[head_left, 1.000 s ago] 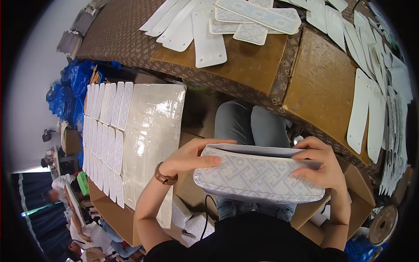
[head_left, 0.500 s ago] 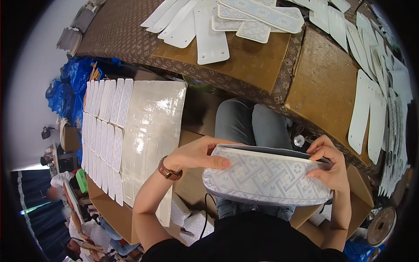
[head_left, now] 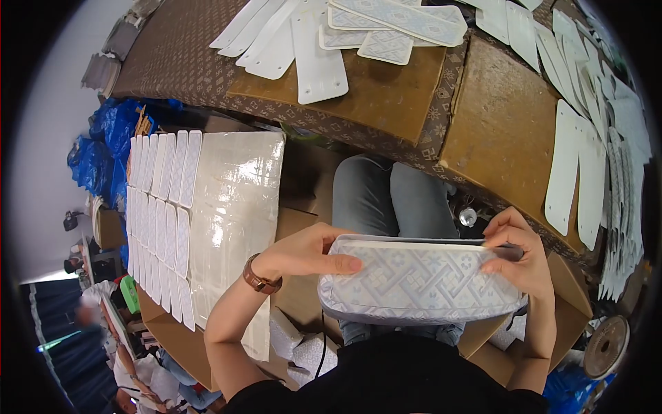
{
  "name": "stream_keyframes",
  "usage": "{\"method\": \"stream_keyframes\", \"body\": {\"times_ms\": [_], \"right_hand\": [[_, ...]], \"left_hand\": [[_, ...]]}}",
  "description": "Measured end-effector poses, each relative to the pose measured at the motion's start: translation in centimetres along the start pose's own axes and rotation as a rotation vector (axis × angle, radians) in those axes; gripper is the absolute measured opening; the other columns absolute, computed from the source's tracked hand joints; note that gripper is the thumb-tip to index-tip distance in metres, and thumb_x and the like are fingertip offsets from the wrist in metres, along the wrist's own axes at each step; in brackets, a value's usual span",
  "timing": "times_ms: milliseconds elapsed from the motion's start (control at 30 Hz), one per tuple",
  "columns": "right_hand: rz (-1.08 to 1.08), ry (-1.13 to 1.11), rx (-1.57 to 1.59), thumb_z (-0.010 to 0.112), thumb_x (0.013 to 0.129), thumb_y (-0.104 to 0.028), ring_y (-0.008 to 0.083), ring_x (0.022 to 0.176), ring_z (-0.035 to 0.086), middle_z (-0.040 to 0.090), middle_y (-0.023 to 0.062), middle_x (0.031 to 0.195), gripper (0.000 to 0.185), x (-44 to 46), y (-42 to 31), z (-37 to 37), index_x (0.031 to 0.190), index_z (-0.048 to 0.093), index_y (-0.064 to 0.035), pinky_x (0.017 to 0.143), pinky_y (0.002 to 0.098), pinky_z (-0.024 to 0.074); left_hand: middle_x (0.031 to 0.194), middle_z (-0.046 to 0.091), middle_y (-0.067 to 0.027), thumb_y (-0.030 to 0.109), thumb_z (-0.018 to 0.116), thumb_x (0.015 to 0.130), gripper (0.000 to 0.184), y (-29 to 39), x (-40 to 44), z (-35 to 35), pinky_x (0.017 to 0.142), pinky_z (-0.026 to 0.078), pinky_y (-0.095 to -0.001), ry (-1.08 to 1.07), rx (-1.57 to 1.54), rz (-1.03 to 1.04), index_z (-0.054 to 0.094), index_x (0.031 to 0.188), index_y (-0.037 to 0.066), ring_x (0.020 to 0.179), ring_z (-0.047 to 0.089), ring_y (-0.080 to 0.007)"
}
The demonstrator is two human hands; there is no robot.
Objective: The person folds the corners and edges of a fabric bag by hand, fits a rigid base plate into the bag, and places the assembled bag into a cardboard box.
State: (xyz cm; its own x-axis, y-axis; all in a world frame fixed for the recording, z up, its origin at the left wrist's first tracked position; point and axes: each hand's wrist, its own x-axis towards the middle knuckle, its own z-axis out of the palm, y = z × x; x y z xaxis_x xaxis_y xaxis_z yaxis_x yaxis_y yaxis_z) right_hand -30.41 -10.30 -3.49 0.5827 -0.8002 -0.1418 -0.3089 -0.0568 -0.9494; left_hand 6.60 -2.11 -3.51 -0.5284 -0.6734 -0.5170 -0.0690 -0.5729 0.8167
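Observation:
Above my lap, both hands grip a long patterned fabric-covered case (head_left: 420, 283) in pale grey and white, with rounded ends and an opening along its upper edge. My left hand (head_left: 310, 254) is closed on its left end, thumb flat on the front and fingers behind, hidden. At the right end, my right hand (head_left: 517, 254) pinches the rim, its thumb on the front and its fingers at the opening. A pale strip edge shows along the opening. The inside of the case is mostly hidden.
Ahead, a brown cloth-covered table (head_left: 207, 62) carries brown boards (head_left: 496, 110), white curved strips (head_left: 321, 58) and patterned strips (head_left: 400, 21). To the left, rows of pieces (head_left: 158, 214) lie on a taped cardboard sheet (head_left: 234, 200). Cardboard boxes (head_left: 172, 338) stand around me; other people sit far left.
The case's opening has narrowed, its dark gap now mostly covered by the rim. Both hands keep their grip. The view has shifted slightly.

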Motion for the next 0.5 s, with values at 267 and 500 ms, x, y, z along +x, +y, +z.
{"method": "stream_keyframes", "body": {"times_ms": [267,500], "right_hand": [[0.040,0.012,0.007,0.088,0.062,-0.007,0.0150,0.085,0.058,0.059,0.0051,0.093,0.031,-0.46,-0.79,0.54,0.089,0.073,-0.0027,0.075,0.0268,0.0449],[0.040,0.022,0.008,0.089,0.063,-0.010,0.0147,0.084,0.058,0.061,0.0046,0.091,0.033,-0.54,-0.87,0.61,0.092,0.075,-0.0037,0.075,0.0268,0.0458]], "left_hand": [[0.101,0.069,-0.0054,0.032,0.078,0.085,0.054,0.14,-0.74,0.84,0.077,0.048,-0.0236,0.076,-0.025,-0.066,0.063,0.122,-0.004,0.088,0.059,-0.0082],[0.106,0.070,-0.0073,0.032,0.076,0.087,0.052,-0.26,-1.05,0.59,0.083,0.048,-0.0250,0.026,-0.004,-0.088,0.063,0.123,-0.003,0.094,0.059,-0.0091]]}}
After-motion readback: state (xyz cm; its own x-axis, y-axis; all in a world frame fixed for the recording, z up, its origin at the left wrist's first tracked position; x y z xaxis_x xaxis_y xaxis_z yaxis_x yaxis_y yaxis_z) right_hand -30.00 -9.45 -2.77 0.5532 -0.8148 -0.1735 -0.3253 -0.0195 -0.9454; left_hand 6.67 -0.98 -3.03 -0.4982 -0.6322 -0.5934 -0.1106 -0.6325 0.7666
